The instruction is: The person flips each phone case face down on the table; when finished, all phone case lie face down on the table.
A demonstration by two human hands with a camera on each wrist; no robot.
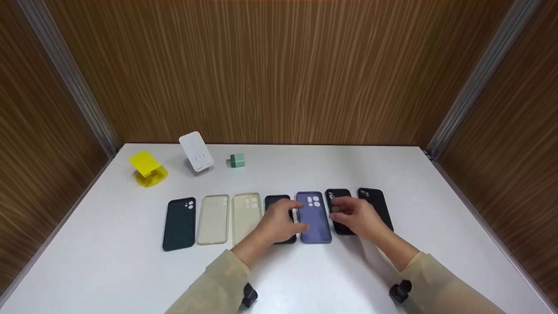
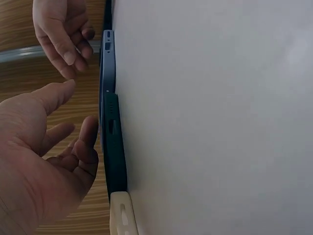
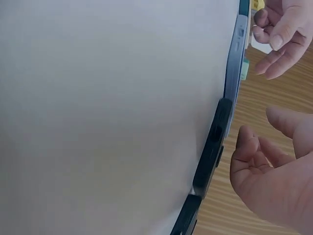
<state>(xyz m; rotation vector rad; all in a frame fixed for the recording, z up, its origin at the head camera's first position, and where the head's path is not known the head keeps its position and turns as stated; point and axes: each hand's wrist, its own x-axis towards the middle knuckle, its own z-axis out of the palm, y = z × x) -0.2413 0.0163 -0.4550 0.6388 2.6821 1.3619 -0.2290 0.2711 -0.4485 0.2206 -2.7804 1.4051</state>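
Note:
Several phone cases lie in a row on the white table. My left hand (image 1: 279, 221) hovers over a dark green case (image 1: 275, 199), its thumb and fingers spread toward the purple case (image 1: 314, 226) and nothing between them. Over a black case (image 1: 342, 229) is my right hand (image 1: 359, 218), fingers loosely bent and holding nothing. Another black case (image 1: 378, 204) lies at the right end, partly behind that hand. Left of my left hand are a cream case (image 1: 245, 218), a pale translucent case (image 1: 213, 220) and a second dark green case (image 1: 179, 224).
At the back left stand a yellow phone stand (image 1: 146, 163) and a white stand (image 1: 196, 150), with a green charger plug (image 1: 237, 160) to their right. Wood-grain panels (image 1: 279, 74) enclose the white table (image 1: 327, 279) at the back and sides.

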